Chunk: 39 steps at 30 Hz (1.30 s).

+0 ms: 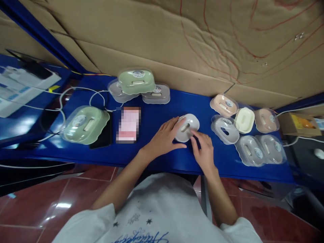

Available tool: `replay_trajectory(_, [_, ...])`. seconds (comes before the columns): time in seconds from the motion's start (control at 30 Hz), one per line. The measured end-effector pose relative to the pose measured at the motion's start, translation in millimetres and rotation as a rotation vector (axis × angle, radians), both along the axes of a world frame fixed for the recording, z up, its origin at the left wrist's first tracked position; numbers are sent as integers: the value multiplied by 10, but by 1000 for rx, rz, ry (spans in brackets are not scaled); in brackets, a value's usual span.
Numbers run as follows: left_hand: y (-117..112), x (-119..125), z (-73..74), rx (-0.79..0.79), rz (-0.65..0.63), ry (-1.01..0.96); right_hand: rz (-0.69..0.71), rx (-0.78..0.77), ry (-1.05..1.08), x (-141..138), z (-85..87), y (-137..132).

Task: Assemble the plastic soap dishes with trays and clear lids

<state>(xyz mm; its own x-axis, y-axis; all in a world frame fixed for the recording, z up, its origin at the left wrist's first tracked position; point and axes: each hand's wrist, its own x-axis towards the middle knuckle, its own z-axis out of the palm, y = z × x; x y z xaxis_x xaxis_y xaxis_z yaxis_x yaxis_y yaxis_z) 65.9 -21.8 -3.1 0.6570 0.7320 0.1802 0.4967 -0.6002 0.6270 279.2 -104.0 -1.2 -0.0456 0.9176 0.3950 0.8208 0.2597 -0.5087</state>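
A light grey oval plastic soap dish (181, 134) with a slot in its middle lies on the blue table in front of me. My left hand (164, 136) rests along its left side, fingers stretched out and thumb spread apart. From the right, my right hand (204, 150) reaches in with its index fingertip at the dish surface near the slot. Its thumb stands apart and the other fingers are loosely bent. Neither hand is wrapped around the dish.
Clear-lidded soap boxes, one green (136, 81) atop two grey, stand at the back. Another green box (87, 125) is at left, beside a phone (128, 125) with a blurred screen. Several boxes, among them a cream dish (244, 120), sit right. White cables (76, 88) cross the left side.
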Motion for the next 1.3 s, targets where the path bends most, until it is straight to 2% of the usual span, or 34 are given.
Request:
replay_trajectory(0.1, [35, 7, 23, 9, -14, 32, 33, -51, -157, 137, -66, -119])
replay_trajectory(0.2, [-34, -39, 43, 25, -31, 45, 97, -72, -262, 260, -102, -150])
replay_trajectory(0.3, [-171, -134, 22, 5, -29, 51, 169, -24, -252, 311, -70, -140])
replay_trajectory(0.43, [-313, -295, -35, -60, 60, -4, 212, 29, -145, 313, -13, -136])
replay_trajectory(0.5, [-349, -364, -61, -98, 103, -22, 177, 74, -31, 306, -20, -150])
replay_trajectory(0.6, [-374, -435, -78, -140, 108, -32, 38, 91, 95, 293, -65, -175])
replay_trajectory(0.67, [-380, -464, -67, -150, 79, -61, -23, 75, 85, 272, -95, -183])
replay_trajectory(0.73, [-383, -482, -48, -148, 58, -107, -4, 67, 41, 225, -105, -177])
replay_trajectory(0.9, [-408, -505, -65, -1, 162, -143, 125, -38, -76, 15, -18, -74])
replay_trajectory(1.07, [-446, -548, -125, 89, 178, -50, 334, -111, -160, -150, 112, 113])
replay_trajectory(1.17, [-449, -568, -140, 149, 202, 53, 395, -104, -210, -201, 95, 147])
replay_trajectory(1.3, [-445, -556, -154, 209, 185, 118, 379, -91, -257, -227, 7, 75])
